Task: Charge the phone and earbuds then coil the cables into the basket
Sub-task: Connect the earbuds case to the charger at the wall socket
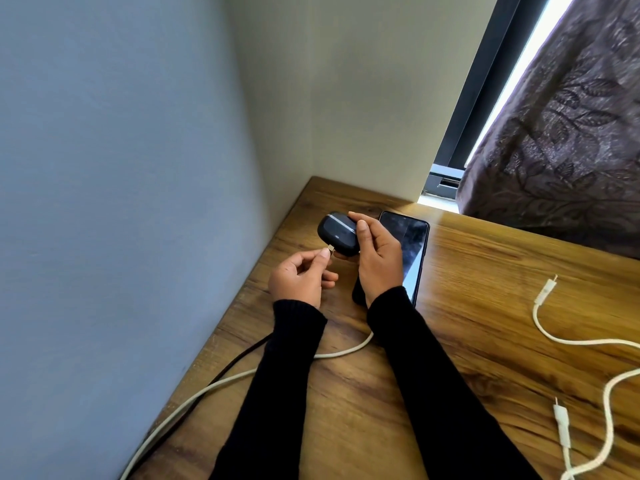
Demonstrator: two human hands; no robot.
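My right hand (375, 258) grips a black earbuds case (337, 233) and holds it tilted above the wooden table (485, 258). My left hand (301, 277) pinches the metal plug (331, 250) of a cable right at the case's lower edge. Under my arms runs a white cable (221, 381) along the table's left side. A black phone (410, 251) lies face up on the table just behind my right hand, partly hidden by it. No basket is in view.
Two loose white cable ends (545, 292) (561, 422) lie on the right of the table. A dark cable (239, 360) runs beside the white one on the left. Walls close in at the left and back. A patterned curtain (561, 140) hangs at the back right.
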